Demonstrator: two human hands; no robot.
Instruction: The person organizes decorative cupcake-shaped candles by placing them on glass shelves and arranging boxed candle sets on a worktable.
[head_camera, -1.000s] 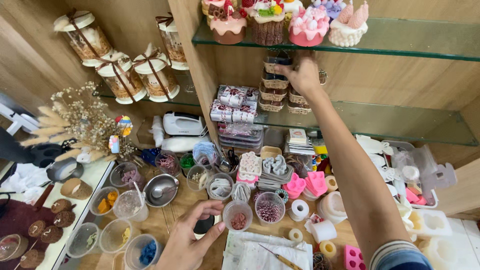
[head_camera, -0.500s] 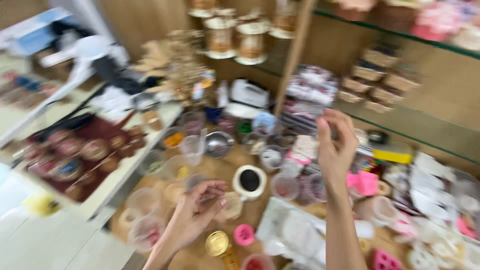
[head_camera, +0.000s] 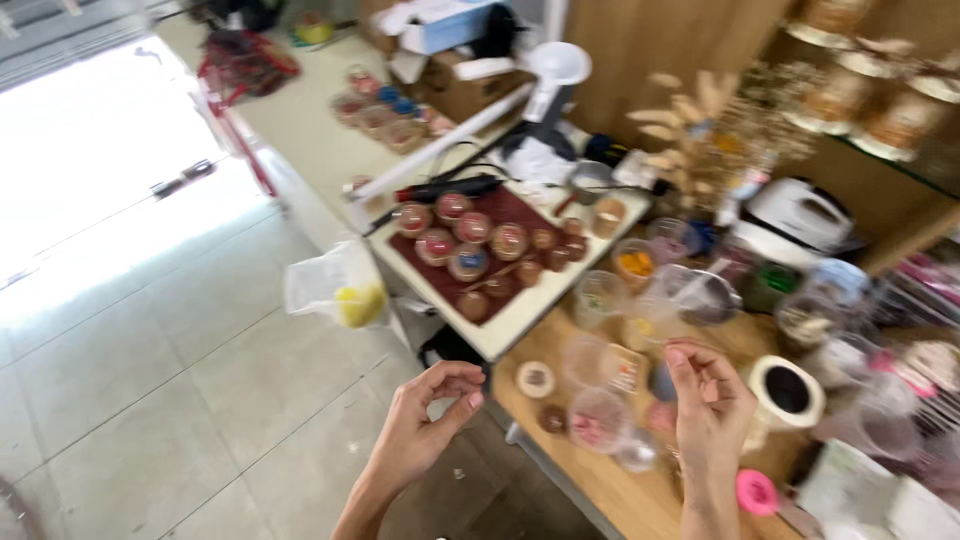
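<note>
Head view: our left hand (head_camera: 425, 430) hovers off the table (head_camera: 610, 490) edge, fingers curled loosely, holding nothing. Our right hand (head_camera: 712, 410) sits over the clear cups (head_camera: 598, 415) at 3 o'clock of the left, fingertips pinched together; whether they grip something, we cannot tell. The dark tray of round pieces (head_camera: 480, 245) lies at 12 o'clock.

Both forearms are bare, with no sleeve in sight. The left hand (head_camera: 425, 425) and the right hand (head_camera: 712, 405) wear no glove, ring, watch or bracelet. Fingers are slender, nails short and unpainted.
</note>
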